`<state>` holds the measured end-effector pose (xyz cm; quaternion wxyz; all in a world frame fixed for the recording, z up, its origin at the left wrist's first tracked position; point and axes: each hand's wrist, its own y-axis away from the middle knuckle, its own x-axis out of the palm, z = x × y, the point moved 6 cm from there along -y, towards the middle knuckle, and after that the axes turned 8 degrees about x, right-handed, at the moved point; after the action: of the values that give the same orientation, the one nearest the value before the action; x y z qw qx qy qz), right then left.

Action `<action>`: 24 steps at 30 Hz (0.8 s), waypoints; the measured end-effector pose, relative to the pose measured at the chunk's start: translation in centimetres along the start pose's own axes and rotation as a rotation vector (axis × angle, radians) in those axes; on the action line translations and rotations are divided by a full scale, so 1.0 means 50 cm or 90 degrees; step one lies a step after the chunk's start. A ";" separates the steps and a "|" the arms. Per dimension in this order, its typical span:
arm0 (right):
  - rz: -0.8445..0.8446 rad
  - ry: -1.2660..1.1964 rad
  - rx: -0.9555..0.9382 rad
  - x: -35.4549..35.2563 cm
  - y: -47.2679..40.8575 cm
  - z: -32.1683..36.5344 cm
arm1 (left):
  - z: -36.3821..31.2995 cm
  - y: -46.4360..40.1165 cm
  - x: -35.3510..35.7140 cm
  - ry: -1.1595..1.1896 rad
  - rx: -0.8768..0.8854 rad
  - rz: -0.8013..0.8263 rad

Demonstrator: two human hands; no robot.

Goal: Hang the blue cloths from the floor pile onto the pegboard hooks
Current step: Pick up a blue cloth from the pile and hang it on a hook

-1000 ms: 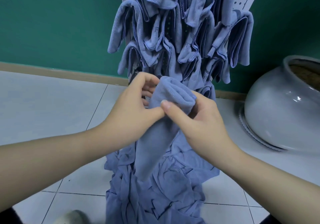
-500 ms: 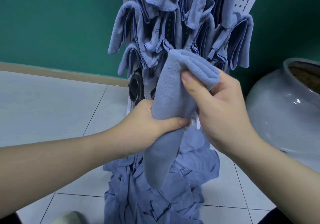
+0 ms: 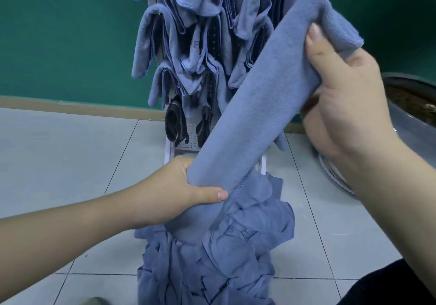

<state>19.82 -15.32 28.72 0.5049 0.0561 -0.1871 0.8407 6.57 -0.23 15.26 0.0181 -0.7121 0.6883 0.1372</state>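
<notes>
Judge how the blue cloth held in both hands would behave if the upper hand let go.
The cloth would probably flop down: it bends over the right hand. It seems light, since the left hand grips it loosely. Its fuzzy surface likely resists slipping.

Even, soft indoor light, moderately bright, no hard shadows; source not visible. Faint soft shadow under the floor pile [image 3: 212, 257] and beneath the left hand [image 3: 169, 193]. Small glare streaks on the grey pot [image 3: 405, 125] at right edge. Green wall [image 3: 59, 33] darkens toward the upper corners, mild vignetting. Wide-angle bend: the baseboard [image 3: 70, 107] and tile lines [image 3: 122, 153] curve slightly. Right hand [image 3: 346, 101] and held cloth [image 3: 259, 97] close to lens, a bit soft; hung cloths [image 3: 188, 52] slightly motion-blurred. Overall compression softness, cool colour cast
</notes>
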 end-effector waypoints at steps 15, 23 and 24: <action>-0.055 -0.005 0.136 -0.053 0.009 -0.022 | 0.041 0.019 0.002 -0.104 -0.046 0.091; -0.021 0.025 0.216 -0.006 0.038 -0.082 | -0.041 -0.014 0.014 0.051 0.094 -0.002; -0.041 0.028 0.220 -0.012 0.035 -0.086 | -0.042 -0.015 0.011 0.054 0.089 -0.011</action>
<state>18.99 -14.97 24.13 0.5183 0.1295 -0.0266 0.8449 7.66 -1.18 17.05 0.0398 -0.7203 0.6901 0.0579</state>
